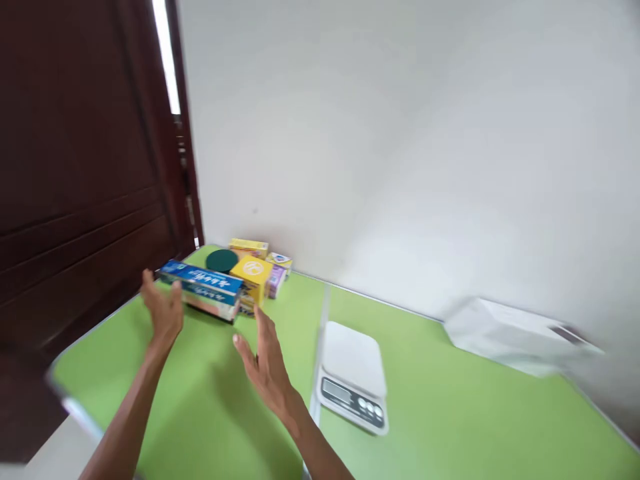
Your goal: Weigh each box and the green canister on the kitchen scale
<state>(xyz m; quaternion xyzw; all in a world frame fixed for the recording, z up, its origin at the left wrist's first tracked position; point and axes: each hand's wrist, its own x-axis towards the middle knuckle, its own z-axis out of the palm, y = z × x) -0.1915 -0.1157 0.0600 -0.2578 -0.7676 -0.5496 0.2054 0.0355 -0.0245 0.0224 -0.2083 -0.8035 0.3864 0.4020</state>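
Note:
My left hand point(163, 308) is raised over the green table point(450, 413), fingers spread, just short of the left end of a long blue box point(203, 285). My right hand point(267, 363) hovers open, palm turned inward, a little in front of the box's right end. Neither hand touches anything. The blue box lies on top of other small packages. Behind it are a yellow cube-shaped box point(253, 277), a dark green round lid point(222, 260), a flat yellow box point(249, 248) and a purple-and-white pack point(277, 275).
A white digital kitchen scale point(353, 377) sits right of my right hand. A white paper bag point(515, 333) lies blurred at the far right by the white wall. A dark brown wooden door point(85, 167) borders the table's left side.

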